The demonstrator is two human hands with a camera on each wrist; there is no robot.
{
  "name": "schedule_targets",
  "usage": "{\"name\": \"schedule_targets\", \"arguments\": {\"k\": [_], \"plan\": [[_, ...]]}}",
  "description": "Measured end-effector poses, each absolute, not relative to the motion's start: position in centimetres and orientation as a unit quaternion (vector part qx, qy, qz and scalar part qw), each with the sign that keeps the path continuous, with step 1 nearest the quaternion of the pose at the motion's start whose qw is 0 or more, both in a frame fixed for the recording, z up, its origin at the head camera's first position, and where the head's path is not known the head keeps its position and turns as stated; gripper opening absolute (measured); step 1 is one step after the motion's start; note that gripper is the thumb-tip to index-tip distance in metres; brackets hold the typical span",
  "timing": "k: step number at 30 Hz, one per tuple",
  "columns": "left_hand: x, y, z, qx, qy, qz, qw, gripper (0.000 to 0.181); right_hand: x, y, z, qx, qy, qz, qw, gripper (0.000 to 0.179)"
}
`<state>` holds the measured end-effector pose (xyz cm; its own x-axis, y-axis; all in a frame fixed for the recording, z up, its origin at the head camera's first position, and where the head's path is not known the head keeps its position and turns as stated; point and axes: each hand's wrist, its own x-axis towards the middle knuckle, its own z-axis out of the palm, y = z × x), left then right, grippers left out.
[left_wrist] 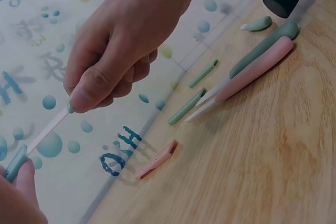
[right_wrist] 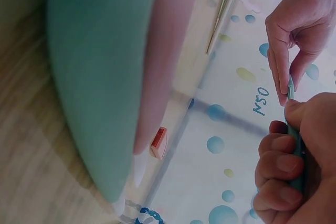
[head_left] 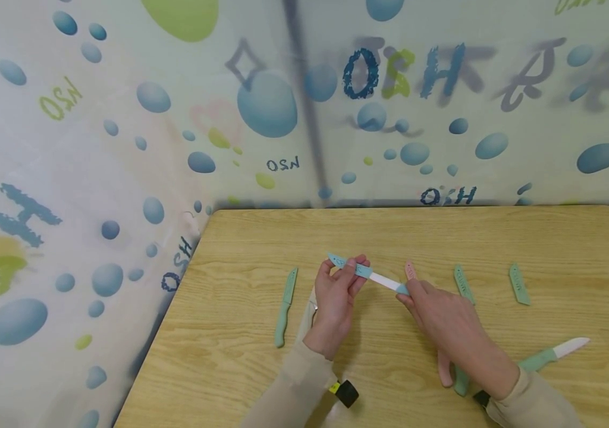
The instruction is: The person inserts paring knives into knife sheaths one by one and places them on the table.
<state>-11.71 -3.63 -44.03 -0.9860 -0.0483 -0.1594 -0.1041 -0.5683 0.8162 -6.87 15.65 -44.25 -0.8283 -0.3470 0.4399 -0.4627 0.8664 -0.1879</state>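
Note:
In the head view my left hand (head_left: 335, 294) pinches a light blue blade sheath (head_left: 362, 270) between thumb and fingers. My right hand (head_left: 446, 315) grips the handle of a blue knife (head_left: 386, 282), fingers curled round it. A stretch of its white blade shows between the two hands, and its tip end is hidden in the sheath. The left wrist view shows the same knife (left_wrist: 48, 129) and sheath (left_wrist: 17, 162) held above the table. Below my right arm lie a pink knife (head_left: 445, 370) and a green knife (head_left: 461, 380), partly covered in the head view.
A pink sheath (head_left: 410, 270) and two green sheaths (head_left: 464, 284) (head_left: 519, 284) lie toward the back. Another green knife (head_left: 540, 359) points its bare white blade right. On the left lies a sheathed green knife (head_left: 285, 309); a pale-handled tool (head_left: 305, 318) is partly behind my left hand.

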Motion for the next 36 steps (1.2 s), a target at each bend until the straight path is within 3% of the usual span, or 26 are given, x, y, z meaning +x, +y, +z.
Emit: {"name": "schedule_targets", "arguments": {"k": [12, 17, 19, 24, 28, 36], "plan": [[-11.6, -3.4, -44.3, -0.079, 0.465, 0.881, 0.018, 0.015, -6.7, 15.6, -44.3, 0.207, -0.951, 0.143, 0.18, 0.048], [-11.6, -3.3, -44.3, -0.081, 0.469, 0.88, 0.014, 0.015, -6.7, 15.5, -44.1, 0.199, -0.955, 0.146, 0.163, 0.041], [-11.4, -3.1, -44.4, -0.077, 0.474, 0.877, 0.014, 0.016, -6.7, 15.3, -44.2, 0.201, -0.953, 0.145, 0.172, 0.037], [-10.7, -2.2, -44.7, -0.053, 0.496, 0.866, 0.039, 0.022, -6.8, 14.9, -44.3, 0.223, -0.94, 0.144, 0.217, 0.055], [-10.3, -1.5, -44.8, -0.048, 0.496, 0.866, 0.04, 0.025, -6.9, 14.7, -44.5, 0.23, -0.931, 0.142, 0.245, 0.057], [-9.9, -1.1, -44.7, -0.05, 0.501, 0.863, 0.041, 0.022, -6.8, 14.6, -44.5, 0.227, -0.935, 0.148, 0.227, 0.053]]}}
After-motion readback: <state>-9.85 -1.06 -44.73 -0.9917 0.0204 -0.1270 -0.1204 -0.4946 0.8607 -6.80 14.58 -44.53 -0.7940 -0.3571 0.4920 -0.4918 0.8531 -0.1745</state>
